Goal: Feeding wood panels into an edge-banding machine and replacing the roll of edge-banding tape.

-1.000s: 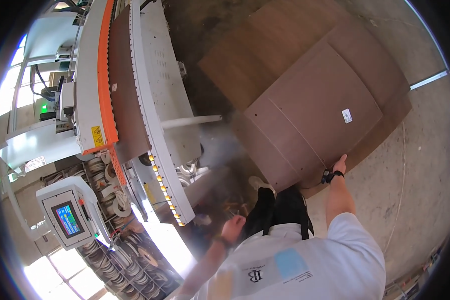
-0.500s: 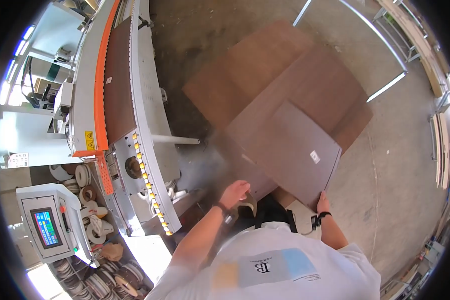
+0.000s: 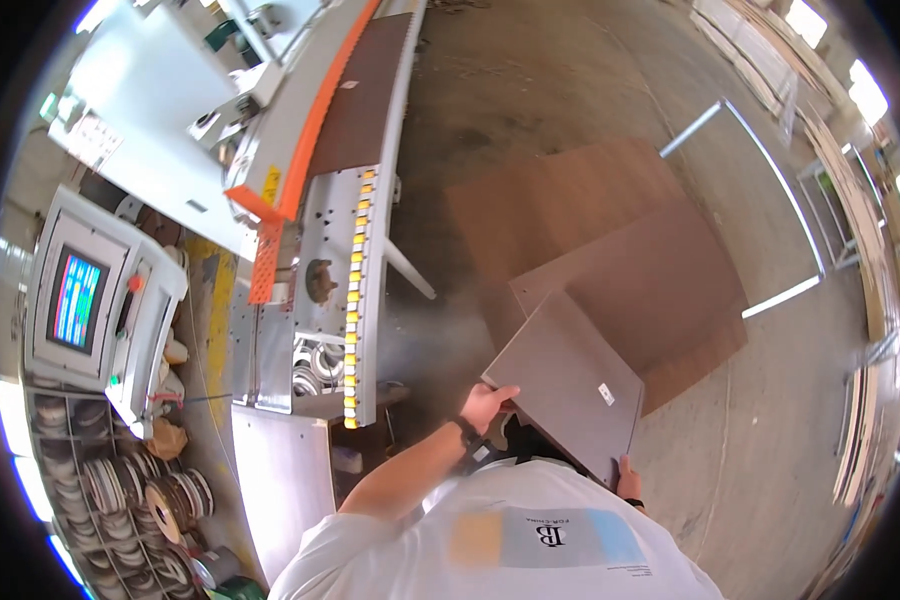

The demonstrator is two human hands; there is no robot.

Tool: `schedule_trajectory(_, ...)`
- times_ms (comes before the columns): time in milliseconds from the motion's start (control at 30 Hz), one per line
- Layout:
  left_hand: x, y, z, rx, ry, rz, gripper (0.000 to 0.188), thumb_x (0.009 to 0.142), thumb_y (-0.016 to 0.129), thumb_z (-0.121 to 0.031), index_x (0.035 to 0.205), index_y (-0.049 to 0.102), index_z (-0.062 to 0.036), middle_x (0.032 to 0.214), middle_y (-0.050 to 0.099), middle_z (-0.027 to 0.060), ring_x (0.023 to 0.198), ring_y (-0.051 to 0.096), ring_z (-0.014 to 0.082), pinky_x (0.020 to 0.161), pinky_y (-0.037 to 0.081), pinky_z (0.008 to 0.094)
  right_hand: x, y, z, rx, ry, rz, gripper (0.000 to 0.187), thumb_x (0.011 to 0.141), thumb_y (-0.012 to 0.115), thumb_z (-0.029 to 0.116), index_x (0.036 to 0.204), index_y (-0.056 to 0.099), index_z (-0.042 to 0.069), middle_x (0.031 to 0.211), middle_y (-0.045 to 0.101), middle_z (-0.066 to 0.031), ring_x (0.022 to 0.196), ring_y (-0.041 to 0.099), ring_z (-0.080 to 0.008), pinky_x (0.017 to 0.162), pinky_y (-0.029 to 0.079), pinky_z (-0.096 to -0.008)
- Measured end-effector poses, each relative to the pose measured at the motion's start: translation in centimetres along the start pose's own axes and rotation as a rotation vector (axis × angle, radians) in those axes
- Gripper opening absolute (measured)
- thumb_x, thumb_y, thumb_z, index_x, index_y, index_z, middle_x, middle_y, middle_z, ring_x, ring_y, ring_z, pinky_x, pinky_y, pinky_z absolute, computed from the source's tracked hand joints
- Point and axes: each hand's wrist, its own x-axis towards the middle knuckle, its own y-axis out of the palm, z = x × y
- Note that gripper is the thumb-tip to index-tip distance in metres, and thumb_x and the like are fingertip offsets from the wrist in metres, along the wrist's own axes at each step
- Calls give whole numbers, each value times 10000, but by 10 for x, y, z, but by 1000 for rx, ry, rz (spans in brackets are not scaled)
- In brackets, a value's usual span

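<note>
A grey-brown rectangular panel [image 3: 575,385] with a small white label [image 3: 606,394] is held up in front of my body, tilted. My left hand [image 3: 489,403] grips its left corner, thumb on top and the fingers under it, out of sight. At the near right edge my right hand [image 3: 627,478] holds the panel, with only part of the hand showing. Beyond and below it lies a larger dark brown panel [image 3: 660,280] on a broad brown sheet [image 3: 560,190].
On the left runs a machine with an orange guard [image 3: 320,110], yellow rollers [image 3: 353,300] and a brown panel [image 3: 365,95] on its bed. A control screen [image 3: 78,300] stands near left, above rolls of edge banding [image 3: 120,485]. A metal frame [image 3: 770,150] stands on the right.
My left hand has taken hold of the panel's left corner. The panel has come nearer my body and turned. My view has swung left, so the machine sits further right.
</note>
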Motion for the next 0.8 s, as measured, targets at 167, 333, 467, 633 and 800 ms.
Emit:
schedule_trajectory(167, -54, -80, 16, -44, 150, -189, 371, 893, 729, -236, 1078, 687, 83, 988, 716, 155, 881, 670, 253, 797, 518, 365, 3, 32, 76, -210, -223, -15, 779, 932, 519, 638, 1042, 684, -116, 998, 693, -313, 985, 657, -428, 861, 478, -467)
schedule_trajectory(333, -130, -127, 5, -197, 325, -228, 311, 933, 667, -222, 1157, 672, -7, 1082, 711, 91, 1000, 663, 212, 880, 506, 363, 32, 83, 141, -70, -649, -54, 650, 855, 702, 548, 771, 599, -88, 815, 632, -308, 819, 630, -436, 747, 475, -478)
schedule_trajectory(467, -160, -169, 28, -469, 439, -312, 235, 973, 640, -209, 1181, 650, -100, 1125, 712, 26, 1033, 676, 162, 840, 523, 341, 13, 130, 219, -112, -751, 58, 623, 849, 729, 527, 776, 603, -79, 790, 638, -294, 765, 627, -445, 702, 482, -473)
schedule_trajectory(633, -181, -215, 50, -443, 295, -526, 268, 1024, 569, -290, 1154, 617, -61, 1119, 711, 96, 940, 699, 208, 805, 529, 351, -24, 197, 263, -59, -903, 95, 605, 859, 733, 516, 781, 593, -68, 744, 630, -261, 732, 625, -427, 674, 489, -449)
schedule_trajectory(800, -214, -235, 50, -197, 351, -488, 263, 1036, 543, -269, 1083, 622, -23, 987, 737, 147, 864, 702, 203, 770, 534, 310, -80, 235, 287, -85, -943, 356, 586, 863, 738, 488, 1004, 625, -69, 955, 711, -245, 922, 696, -396, 806, 533, -430)
